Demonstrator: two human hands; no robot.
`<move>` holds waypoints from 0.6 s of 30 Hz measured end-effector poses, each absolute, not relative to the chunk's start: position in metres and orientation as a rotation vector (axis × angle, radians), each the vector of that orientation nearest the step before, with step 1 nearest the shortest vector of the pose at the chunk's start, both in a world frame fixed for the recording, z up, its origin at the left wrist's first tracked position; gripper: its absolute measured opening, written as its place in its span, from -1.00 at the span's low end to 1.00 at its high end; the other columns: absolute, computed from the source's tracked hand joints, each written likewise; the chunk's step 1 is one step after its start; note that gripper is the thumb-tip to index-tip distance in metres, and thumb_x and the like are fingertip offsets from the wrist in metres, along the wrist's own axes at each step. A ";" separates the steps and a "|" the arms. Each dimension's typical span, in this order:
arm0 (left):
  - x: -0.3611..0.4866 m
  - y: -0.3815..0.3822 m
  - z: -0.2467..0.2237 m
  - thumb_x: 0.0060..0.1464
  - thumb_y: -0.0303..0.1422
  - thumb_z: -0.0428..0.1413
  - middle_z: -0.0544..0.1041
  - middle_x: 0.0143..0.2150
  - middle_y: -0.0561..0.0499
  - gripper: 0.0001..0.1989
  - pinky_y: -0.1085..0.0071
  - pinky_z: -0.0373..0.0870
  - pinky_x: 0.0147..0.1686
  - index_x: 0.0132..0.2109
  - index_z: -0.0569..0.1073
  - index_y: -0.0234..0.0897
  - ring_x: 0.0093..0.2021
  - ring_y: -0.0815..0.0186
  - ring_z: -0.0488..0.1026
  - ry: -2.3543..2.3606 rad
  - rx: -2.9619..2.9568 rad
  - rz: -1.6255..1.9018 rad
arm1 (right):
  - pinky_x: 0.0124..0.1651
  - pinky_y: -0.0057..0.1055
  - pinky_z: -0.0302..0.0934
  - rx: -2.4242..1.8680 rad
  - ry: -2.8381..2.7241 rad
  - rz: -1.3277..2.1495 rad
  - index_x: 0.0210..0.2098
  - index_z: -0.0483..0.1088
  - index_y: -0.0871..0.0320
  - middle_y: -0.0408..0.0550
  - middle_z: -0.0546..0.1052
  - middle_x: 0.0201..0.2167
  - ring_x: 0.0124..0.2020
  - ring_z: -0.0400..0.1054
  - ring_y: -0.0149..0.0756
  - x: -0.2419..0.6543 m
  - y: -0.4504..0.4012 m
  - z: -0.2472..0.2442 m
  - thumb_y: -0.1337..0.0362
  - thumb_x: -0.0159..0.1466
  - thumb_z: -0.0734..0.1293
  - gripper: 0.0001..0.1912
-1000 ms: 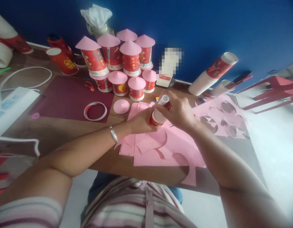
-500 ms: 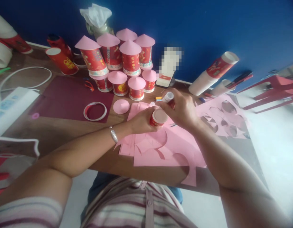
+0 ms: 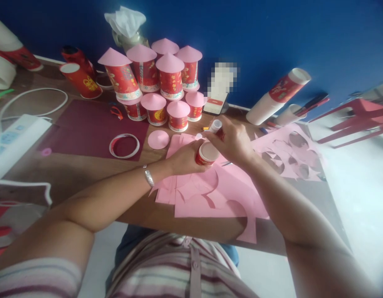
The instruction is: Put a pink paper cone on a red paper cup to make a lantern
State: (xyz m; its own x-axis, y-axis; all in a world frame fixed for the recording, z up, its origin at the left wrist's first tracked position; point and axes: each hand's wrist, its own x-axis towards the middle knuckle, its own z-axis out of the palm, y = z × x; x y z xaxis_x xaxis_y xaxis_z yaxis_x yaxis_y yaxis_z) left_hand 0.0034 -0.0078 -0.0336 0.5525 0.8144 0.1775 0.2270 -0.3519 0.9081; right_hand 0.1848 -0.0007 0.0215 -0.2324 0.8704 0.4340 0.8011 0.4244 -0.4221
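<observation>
My left hand (image 3: pixel 186 159) is closed round a small red paper cup (image 3: pixel 209 152), whose pale round end faces up towards me. In my right hand (image 3: pixel 236 138) is a glue stick (image 3: pixel 215 126), its white end pointing up beside the cup; my fingers hide part of it. A small white round piece (image 3: pixel 199 135) shows just beyond my left fingers. Under both hands lie cut sheets of pink paper (image 3: pixel 222 203). To their left is a pink paper disc (image 3: pixel 158 140).
Red paper cups with pink cone roofs (image 3: pixel 170 63) stand stacked at the back. A phone (image 3: pixel 214 103) leans near the blue wall. Stacked cups (image 3: pixel 261 111) tilt at the right, near a pen cup (image 3: pixel 289 116). A power strip (image 3: pixel 19 142) and white ring (image 3: pixel 124 145) lie left.
My right hand has shifted slightly left with the glue stick, bringing it closer to the cup. My left hand and the cup have stayed almost still.
</observation>
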 end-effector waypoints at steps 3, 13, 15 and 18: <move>0.002 -0.008 -0.031 -0.01 -0.35 0.32 0.65 -0.05 -0.08 -0.61 0.18 0.53 -0.11 -0.01 0.46 -0.24 -0.08 0.10 0.60 0.847 1.930 0.724 | -0.43 -0.39 0.05 -1.423 -2.003 0.118 -0.32 0.37 0.09 -0.22 0.39 -0.54 -0.55 0.20 -0.39 0.189 -0.002 0.024 0.13 0.29 0.43 -0.79; -0.001 -0.006 -0.037 0.02 -0.36 0.27 0.63 0.03 -0.12 -0.52 0.17 0.54 -0.06 0.10 0.40 -0.26 0.00 0.09 0.58 0.830 1.950 0.683 | -0.44 -0.38 0.01 -1.430 -2.038 0.035 -0.34 0.39 0.09 -0.21 0.36 -0.57 -0.55 0.16 -0.39 0.189 -0.014 0.029 0.10 0.28 0.44 -0.77; 0.000 -0.007 -0.034 0.03 -0.35 0.27 0.63 0.02 -0.11 -0.54 0.18 0.54 -0.05 0.09 0.41 -0.27 0.00 0.09 0.58 0.848 1.956 0.675 | -0.44 -0.36 0.01 -1.454 -2.033 0.046 -0.34 0.38 0.09 -0.22 0.34 -0.57 -0.56 0.14 -0.39 0.189 -0.013 0.027 0.10 0.29 0.43 -0.77; 0.000 -0.007 -0.029 0.04 -0.32 0.28 0.63 0.01 -0.11 -0.56 0.19 0.52 -0.02 0.07 0.43 -0.27 0.01 0.10 0.58 0.858 1.965 0.672 | -0.44 -0.35 0.03 -1.489 -2.017 0.067 -0.35 0.37 0.08 -0.22 0.34 -0.57 -0.56 0.15 -0.38 0.191 -0.011 0.026 0.11 0.30 0.42 -0.78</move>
State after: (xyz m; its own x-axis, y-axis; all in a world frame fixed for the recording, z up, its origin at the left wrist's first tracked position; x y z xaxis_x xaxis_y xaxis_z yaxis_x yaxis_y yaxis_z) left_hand 0.0004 -0.0069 -0.0290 0.6175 0.7762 0.1269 0.3098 -0.3883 0.8679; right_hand 0.1912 -0.0113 0.0260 -0.1691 0.8780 0.4477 0.8466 0.3620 -0.3902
